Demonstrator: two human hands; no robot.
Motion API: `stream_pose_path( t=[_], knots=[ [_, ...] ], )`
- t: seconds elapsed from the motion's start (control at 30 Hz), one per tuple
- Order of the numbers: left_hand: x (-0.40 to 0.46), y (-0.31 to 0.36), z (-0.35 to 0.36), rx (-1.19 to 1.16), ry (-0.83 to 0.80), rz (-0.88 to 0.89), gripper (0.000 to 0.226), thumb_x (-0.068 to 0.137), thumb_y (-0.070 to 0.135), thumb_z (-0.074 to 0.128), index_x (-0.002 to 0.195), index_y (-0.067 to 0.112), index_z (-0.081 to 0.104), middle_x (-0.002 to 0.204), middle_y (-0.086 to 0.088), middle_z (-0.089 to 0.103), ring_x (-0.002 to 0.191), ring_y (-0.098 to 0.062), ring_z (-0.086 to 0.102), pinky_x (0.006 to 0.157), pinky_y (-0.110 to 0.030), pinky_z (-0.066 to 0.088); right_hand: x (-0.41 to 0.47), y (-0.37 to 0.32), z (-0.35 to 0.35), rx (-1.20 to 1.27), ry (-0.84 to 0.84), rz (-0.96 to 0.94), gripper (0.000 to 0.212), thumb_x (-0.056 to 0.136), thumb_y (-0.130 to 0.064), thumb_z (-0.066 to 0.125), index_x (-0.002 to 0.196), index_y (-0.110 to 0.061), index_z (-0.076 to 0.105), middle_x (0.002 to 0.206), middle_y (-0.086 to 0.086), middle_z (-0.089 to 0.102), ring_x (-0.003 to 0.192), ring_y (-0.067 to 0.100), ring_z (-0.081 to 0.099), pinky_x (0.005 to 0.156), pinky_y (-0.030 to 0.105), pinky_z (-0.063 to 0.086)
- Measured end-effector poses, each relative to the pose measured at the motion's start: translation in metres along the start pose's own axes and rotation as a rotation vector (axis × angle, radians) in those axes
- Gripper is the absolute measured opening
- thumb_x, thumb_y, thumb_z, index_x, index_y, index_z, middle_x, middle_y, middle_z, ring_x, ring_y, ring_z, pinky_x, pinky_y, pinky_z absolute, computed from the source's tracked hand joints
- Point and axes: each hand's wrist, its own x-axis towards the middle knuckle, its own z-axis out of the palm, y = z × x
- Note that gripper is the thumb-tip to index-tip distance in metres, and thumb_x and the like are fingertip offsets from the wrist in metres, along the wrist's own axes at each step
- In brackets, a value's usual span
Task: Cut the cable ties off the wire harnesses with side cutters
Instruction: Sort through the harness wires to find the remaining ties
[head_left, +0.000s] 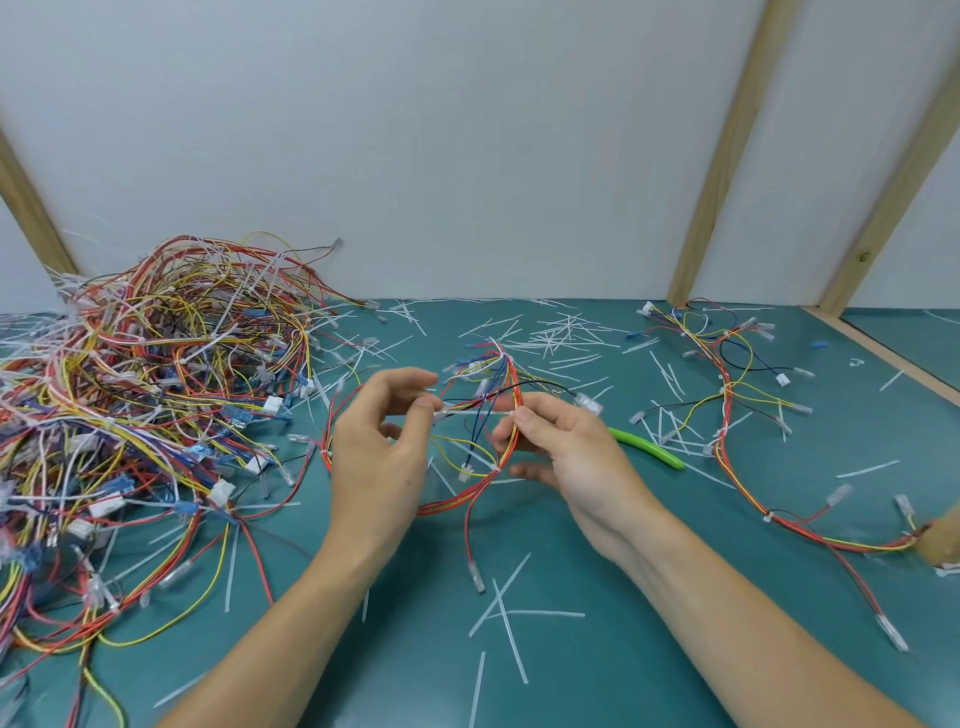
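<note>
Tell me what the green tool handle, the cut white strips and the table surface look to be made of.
Green tool handle: glossy, smooth, probably a plastic or rubber grip sleeve.
Cut white strips: thin, flat, translucent white, stiff and straight, likely nylon cable-tie tails.
Table surface: matte teal, uniform, seamless, probably a rubber or vinyl bench mat.

A harness (467, 447) of red, yellow, blue and black wires hangs looped above the tabletop (597, 675), held between both hands. A white cable tie (475, 413) runs level across it, its ends pinched by the left fingers (423, 410) and right fingers (524, 421). Left of this harness a big tangled pile (140, 395) of harnesses lies heaped. Right of it the cutters (647, 448) lie flat, only a green handle showing. Farther right, another harness (737, 415) lies spread out. Cut white ties (561, 332) are scattered behind it.
</note>
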Motion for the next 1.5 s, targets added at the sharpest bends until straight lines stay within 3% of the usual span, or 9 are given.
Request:
stream_pose_path(
  t=[0.3, 0.47, 0.57, 0.67, 0.77, 0.93, 1.07, 1.23, 1.5],
  knots=[
    [-0.008, -0.001, 0.004, 0.351, -0.205, 0.163, 0.043, 0.083, 0.038, 0.077, 0.122, 0.028, 0.065, 0.118, 0.01, 0.056, 0.116, -0.009, 0.053, 0.103, -0.034, 0.042, 0.001, -0.002, -0.004, -0.021, 0.03, -0.049, 0.018, 0.104, -0.014, 0.056, 0.098, -0.019, 0.072, 0.083, -0.008, 0.073, 0.084, 0.005, 0.067, 0.075, 0.026, 0.048],
    [-0.007, 0.001, 0.003, 0.351, -0.096, 0.212, 0.016, 0.085, 0.038, 0.069, 0.099, 0.029, 0.069, 0.13, 0.008, 0.053, 0.128, -0.003, 0.045, 0.107, -0.026, 0.033, -0.002, -0.002, -0.001, -0.205, 0.069, -0.257, 0.009, 0.093, -0.005, 0.067, 0.089, 0.001, 0.073, 0.079, -0.01, 0.073, 0.078, 0.002, 0.066, 0.072, 0.017, 0.048],
    [-0.004, 0.001, 0.002, 0.164, -0.09, 0.093, 0.013, 0.095, 0.029, 0.059, 0.089, 0.022, 0.067, 0.099, 0.01, 0.07, 0.102, -0.006, 0.065, 0.092, -0.026, 0.047, -0.006, -0.004, 0.003, -0.297, 0.08, -0.378, 0.013, 0.088, -0.016, 0.061, 0.085, -0.013, 0.073, 0.071, -0.003, 0.065, 0.071, 0.011, 0.057, 0.07, 0.027, 0.045],
    [0.0, -0.005, 0.002, 0.14, -0.219, -0.01, 0.022, 0.098, 0.032, 0.058, 0.086, 0.019, 0.072, 0.077, 0.003, 0.07, 0.078, -0.015, 0.066, 0.076, -0.033, 0.049, -0.008, -0.004, 0.005, -0.326, 0.033, -0.444, 0.026, 0.094, -0.009, 0.058, 0.088, -0.031, 0.071, 0.077, -0.017, 0.066, 0.077, 0.004, 0.06, 0.076, 0.02, 0.046],
    [0.001, -0.008, 0.001, 0.101, -0.332, -0.017, 0.037, 0.094, 0.046, 0.062, 0.085, 0.014, 0.078, 0.078, -0.014, 0.062, 0.078, -0.022, 0.053, 0.077, -0.037, 0.042, -0.007, -0.005, 0.005, -0.33, 0.013, -0.432, 0.033, 0.101, -0.001, 0.055, 0.092, -0.028, 0.072, 0.084, -0.024, 0.067, 0.08, -0.001, 0.06, 0.079, 0.016, 0.046],
    [0.002, -0.003, 0.001, 0.013, -0.306, -0.083, 0.007, 0.089, 0.032, 0.072, 0.086, 0.036, 0.076, 0.09, 0.016, 0.075, 0.087, 0.001, 0.064, 0.09, -0.03, 0.044, -0.004, -0.006, 0.001, -0.28, 0.039, -0.372, 0.034, 0.102, 0.0, 0.055, 0.094, -0.028, 0.072, 0.08, -0.015, 0.068, 0.079, 0.001, 0.063, 0.076, 0.012, 0.049],
    [0.003, -0.002, 0.0, -0.172, -0.273, -0.181, 0.019, 0.077, 0.039, 0.077, 0.091, 0.027, 0.08, 0.086, -0.004, 0.076, 0.075, -0.006, 0.057, 0.079, -0.028, 0.044, -0.003, -0.005, 0.001, -0.275, 0.06, -0.347, 0.031, 0.101, 0.0, 0.058, 0.097, -0.026, 0.073, 0.09, 0.008, 0.075, 0.081, 0.007, 0.07, 0.081, 0.026, 0.057],
    [0.006, -0.007, 0.0, -0.188, -0.238, -0.178, 0.009, 0.082, 0.015, 0.081, 0.086, 0.021, 0.075, 0.081, 0.009, 0.074, 0.08, -0.006, 0.063, 0.078, -0.02, 0.047, -0.002, -0.003, 0.002, -0.229, 0.07, -0.284, 0.027, 0.099, 0.001, 0.06, 0.088, -0.022, 0.071, 0.074, -0.006, 0.074, 0.073, 0.005, 0.069, 0.071, 0.022, 0.055],
    [0.004, -0.009, 0.002, -0.157, -0.205, -0.092, 0.012, 0.074, 0.029, 0.08, 0.084, 0.032, 0.075, 0.084, 0.006, 0.076, 0.081, -0.007, 0.067, 0.081, -0.019, 0.05, -0.004, -0.003, 0.004, -0.105, 0.084, -0.125, 0.019, 0.102, -0.005, 0.059, 0.092, -0.018, 0.07, 0.069, -0.008, 0.074, 0.064, 0.001, 0.066, 0.058, 0.018, 0.054]
  ],
)
